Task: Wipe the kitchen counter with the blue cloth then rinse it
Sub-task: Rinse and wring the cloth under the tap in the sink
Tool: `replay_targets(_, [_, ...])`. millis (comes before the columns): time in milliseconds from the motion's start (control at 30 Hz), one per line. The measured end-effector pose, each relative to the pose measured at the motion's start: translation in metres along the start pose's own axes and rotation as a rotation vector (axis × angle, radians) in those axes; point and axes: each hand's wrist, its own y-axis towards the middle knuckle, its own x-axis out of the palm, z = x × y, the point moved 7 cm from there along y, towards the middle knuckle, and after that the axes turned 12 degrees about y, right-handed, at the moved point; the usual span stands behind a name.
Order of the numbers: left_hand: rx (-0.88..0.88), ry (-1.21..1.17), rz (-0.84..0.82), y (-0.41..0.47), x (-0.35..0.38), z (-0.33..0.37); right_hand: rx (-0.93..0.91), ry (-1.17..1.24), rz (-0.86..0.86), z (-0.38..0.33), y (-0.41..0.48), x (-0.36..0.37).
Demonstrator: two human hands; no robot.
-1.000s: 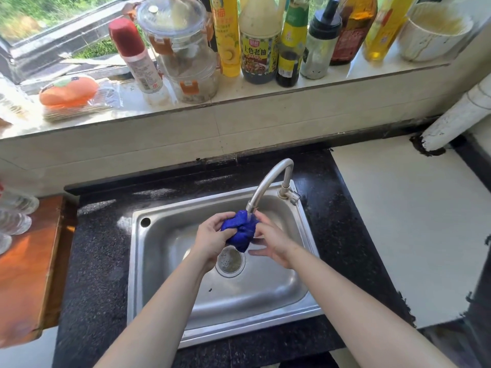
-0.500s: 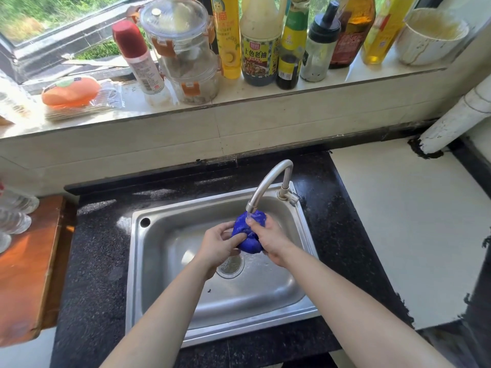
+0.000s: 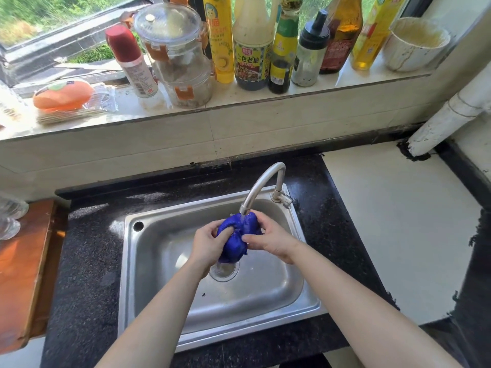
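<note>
Blue cloth (image 3: 235, 240) hangs bunched over the sink (image 3: 148, 261), just above the drain (image 3: 224, 270). The left hand (image 3: 206, 243) grips its left side and the right hand (image 3: 271, 241) pinches its right. The faucet (image 3: 261, 181), mounted at the sink's back right corner, has its spout touching the cloth's top. Beyond, bottles (image 3: 251, 49) line the windowsill (image 3: 265, 98).

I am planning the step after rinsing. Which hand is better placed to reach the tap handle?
Right, probably. The right hand grips the blue cloth close to the tap handle, which sticks out on that side. The left hand also grips the cloth but lies farther from it.
</note>
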Motion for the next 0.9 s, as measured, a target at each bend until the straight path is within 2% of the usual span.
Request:
replay_targets(133, [-0.099, -0.163, -0.107, -0.002, 0.015, -0.006, -0.032, -0.134, 0.114, -0.004, 0.0, -0.007])
replay_targets(233, [-0.176, -0.356, -0.208, -0.007, 0.027, -0.009, -0.002, -0.172, 0.111, -0.003, -0.004, -0.002])
replay_targets(333, [-0.284, -0.627, -0.249, -0.007, 0.029, -0.009, -0.039, -0.401, 0.105, 0.001, -0.004, -0.002])
replay_targets(400, [-0.307, -0.705, -0.271, -0.007, 0.029, -0.005, -0.042, -0.524, 0.1, 0.007, -0.003, -0.008])
replay_targets(567, [-0.164, -0.551, -0.183, -0.001, 0.022, -0.002, -0.077, -0.518, 0.129, 0.005, -0.006, -0.014])
replay_targets(667, [-0.113, -0.533, -0.189, -0.002, 0.021, 0.005, -0.112, -0.501, 0.134, 0.003, -0.008, -0.015])
replay_targets(900, [-0.136, -0.389, -0.189, -0.004, 0.015, 0.004, -0.127, -0.452, 0.072, 0.004, -0.01, 0.001])
